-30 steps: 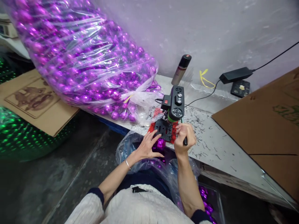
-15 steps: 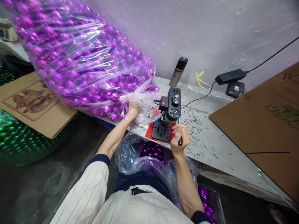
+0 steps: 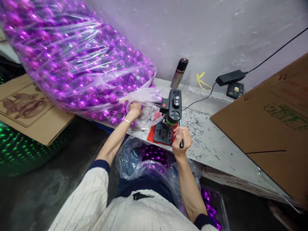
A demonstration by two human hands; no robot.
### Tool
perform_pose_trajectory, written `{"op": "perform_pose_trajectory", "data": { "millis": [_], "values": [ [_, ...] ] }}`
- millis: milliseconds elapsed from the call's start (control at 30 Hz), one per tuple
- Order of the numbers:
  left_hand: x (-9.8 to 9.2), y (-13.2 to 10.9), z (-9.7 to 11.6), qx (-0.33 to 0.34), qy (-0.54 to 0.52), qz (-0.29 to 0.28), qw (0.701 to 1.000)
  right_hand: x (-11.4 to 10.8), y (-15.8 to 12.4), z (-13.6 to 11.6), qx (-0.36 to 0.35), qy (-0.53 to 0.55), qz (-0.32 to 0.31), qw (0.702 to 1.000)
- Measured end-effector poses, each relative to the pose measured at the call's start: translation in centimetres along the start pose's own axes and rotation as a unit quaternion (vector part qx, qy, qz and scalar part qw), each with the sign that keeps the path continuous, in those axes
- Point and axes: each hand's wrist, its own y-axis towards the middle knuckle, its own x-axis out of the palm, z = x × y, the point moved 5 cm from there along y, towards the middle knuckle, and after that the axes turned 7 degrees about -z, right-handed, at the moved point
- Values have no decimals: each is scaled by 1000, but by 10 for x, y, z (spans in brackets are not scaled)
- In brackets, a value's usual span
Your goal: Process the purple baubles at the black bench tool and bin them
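Observation:
My left hand (image 3: 136,109) is inside the loose mouth of a large clear bag of shiny purple balls (image 3: 79,64). Its fingers are curled, and a speck of purple shows by the fingertips; what they hold is hidden. My right hand (image 3: 182,138) is wrapped around a black-ended lever (image 3: 181,144) on the right side of a small black bench drill press (image 3: 175,104). The press stands with its slotted base (image 3: 162,133) on a red cloth (image 3: 151,134) near the table's front edge. Over my lap, an opened clear bag (image 3: 128,163) holds more purple balls (image 3: 155,155).
Thin dark scraps (image 3: 194,128) litter the table right of the press. Behind stand a spray can (image 3: 179,73), a yellow tie (image 3: 201,80) and a black power adapter (image 3: 231,77). A cardboard box (image 3: 271,122) fills the right; flat cardboard (image 3: 36,106) lies left over green balls (image 3: 31,150).
My left hand has shifted slightly deeper into the bag's mouth, its fingers turned towards the right. My right hand stays on the lever. The whole view has swung a little.

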Motion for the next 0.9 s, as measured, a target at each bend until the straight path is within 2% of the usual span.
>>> {"op": "perform_pose_trajectory", "data": {
  "millis": [33, 100, 133, 200, 267, 300, 367, 433, 533, 633, 767, 833, 900],
  "values": [
    [1, -10, 2, 2, -28, -14, 1000, 0, 0, 0, -1, 0, 0, 1000],
    [7, -33, 9, 16, -187, -54, 981, 0, 1, -1, -5, 1, 0, 1000],
    [13, -45, 13, 22, -295, -78, 952, 0, 2, -1, -6, 0, 1, 1000],
    [29, -68, 20, 17, -489, -114, 865, -1, 3, -2, -6, -4, 3, 1000],
    [47, -85, 24, -14, -610, -121, 783, -2, 6, -3, -4, -15, 2, 1000],
    [57, -91, 25, -33, -648, -114, 752, -3, 7, -3, -5, -20, 1, 1000],
    [75, -100, 26, -60, -696, -90, 710, -3, 11, -5, -3, -23, -3, 1000],
    [91, -105, 30, -66, -716, -64, 692, -4, 16, -6, 4, -14, 2, 1000],
    [108, -109, 40, -40, -706, -41, 706, -5, 25, -9, 27, -3, 12, 1000],
    [118, -110, 52, 12, -664, -28, 747, -6, 34, -12, 50, -16, 3, 999],
    [125, -110, 65, 93, -559, 4, 824, -7, 37, -13, 55, -22, -3, 998],
    [126, -111, 67, 116, -476, 34, 871, -7, 36, -13, 52, -23, -4, 998],
    [126, -111, 67, 128, -403, 59, 904, -7, 35, -12, 48, -21, -5, 999]
  ]
}}
